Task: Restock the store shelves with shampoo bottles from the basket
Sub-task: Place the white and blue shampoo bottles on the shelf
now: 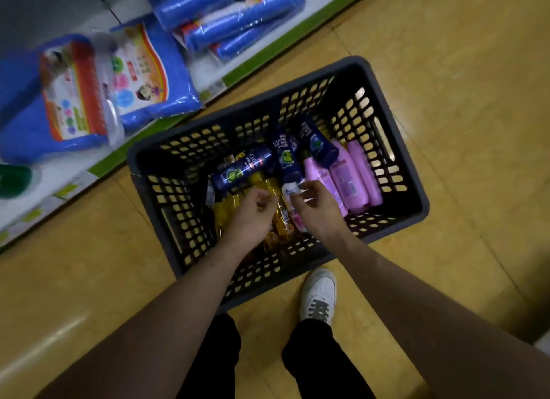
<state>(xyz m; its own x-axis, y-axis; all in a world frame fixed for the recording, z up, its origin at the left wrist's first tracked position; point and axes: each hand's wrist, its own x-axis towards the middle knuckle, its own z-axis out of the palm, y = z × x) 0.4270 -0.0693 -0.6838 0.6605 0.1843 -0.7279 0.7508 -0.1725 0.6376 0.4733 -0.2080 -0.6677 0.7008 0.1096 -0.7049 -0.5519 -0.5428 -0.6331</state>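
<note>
Yellow-tan shop floor (446, 100) runs beside a low shelf (205, 74) at ten o'clock, where blue packs (143, 80) lie. At the centre a dark slotted basket (415, 175) sits on the floor holding the shampoo bottles (285, 160): dark blue bottles (244, 167) toward twelve o'clock, pink bottles (345, 178) at three, gold bottles (226, 211) at eight, and a white bottle (290, 190) in the middle. Both hands reach in with fingers half curled, the left hand (253, 214) over the gold bottles, the right hand (315, 211) with thumb and fingertips at the white bottle; whether either has a grip I cannot tell. The bottles look like full, rigid plastic, fairly weighty and glossy, so probably slick. Wrapping the fingers round the body should hold better than pinching the cap.
</note>
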